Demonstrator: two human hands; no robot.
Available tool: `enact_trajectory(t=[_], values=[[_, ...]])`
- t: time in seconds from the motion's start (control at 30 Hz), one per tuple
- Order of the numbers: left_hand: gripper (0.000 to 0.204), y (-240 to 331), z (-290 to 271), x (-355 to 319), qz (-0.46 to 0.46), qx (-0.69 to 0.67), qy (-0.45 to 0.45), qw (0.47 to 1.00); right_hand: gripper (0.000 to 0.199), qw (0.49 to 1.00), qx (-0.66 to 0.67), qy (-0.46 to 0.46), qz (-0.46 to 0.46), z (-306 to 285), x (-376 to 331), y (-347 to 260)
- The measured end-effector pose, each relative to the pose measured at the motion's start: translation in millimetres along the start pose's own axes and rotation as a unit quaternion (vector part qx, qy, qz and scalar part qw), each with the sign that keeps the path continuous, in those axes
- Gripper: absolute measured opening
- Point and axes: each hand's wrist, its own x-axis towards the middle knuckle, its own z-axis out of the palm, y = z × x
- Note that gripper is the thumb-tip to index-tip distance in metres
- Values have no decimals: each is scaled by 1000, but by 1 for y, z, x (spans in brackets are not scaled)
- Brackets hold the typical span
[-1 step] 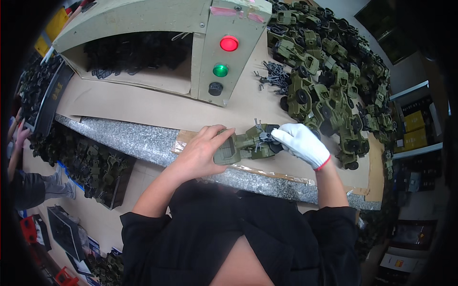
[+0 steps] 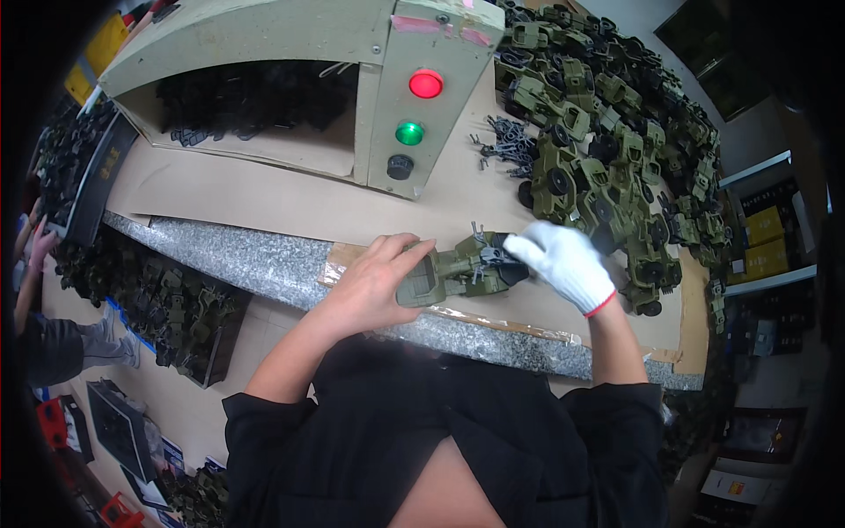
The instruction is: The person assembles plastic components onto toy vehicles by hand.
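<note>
A green toy military truck (image 2: 456, 270) lies on the cardboard in front of me. My left hand (image 2: 380, 277), bare, is closed around its open bed, thumb on the near side and fingers on the far side. A grey plastic piece with thin prongs (image 2: 495, 250) sits on the truck at its right end, beside dark wheels. My right hand (image 2: 563, 268), in a white knitted glove with a red cuff edge, is bent just right of that piece, fingertips at the truck's end. The glove is slightly smeared, and most of its fingers are hidden.
A pale green machine housing (image 2: 440, 106) with red and green lights and a black knob stands behind. Green toy trucks (image 2: 598, 167) pile up at right, near loose grey parts (image 2: 509, 141). A bin of truck parts (image 2: 176, 308) stands at left, near another person's hand (image 2: 40, 246).
My right hand has shifted slightly right and lifted off the grey piece. My left hand and the truck have barely moved.
</note>
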Motion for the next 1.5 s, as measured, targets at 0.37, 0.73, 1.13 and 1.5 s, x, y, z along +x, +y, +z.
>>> enact_trajectory(t=[0.37,0.73,1.13,1.5], values=[[69,-27,31,-12,102,-87,81,988,44,943,-101,38,-314,29,46,-68],[36,-38,67,-8,179,-146,195,953,37,955,-134,-84,-249,23,53,-69],[28,-58,1,-86,123,-180,312,925,39,946,216,143,-193,25,43,-81],[37,-281,-30,-388,-307,-264,892,203,27,993,13,102,-56,92,8,-122]])
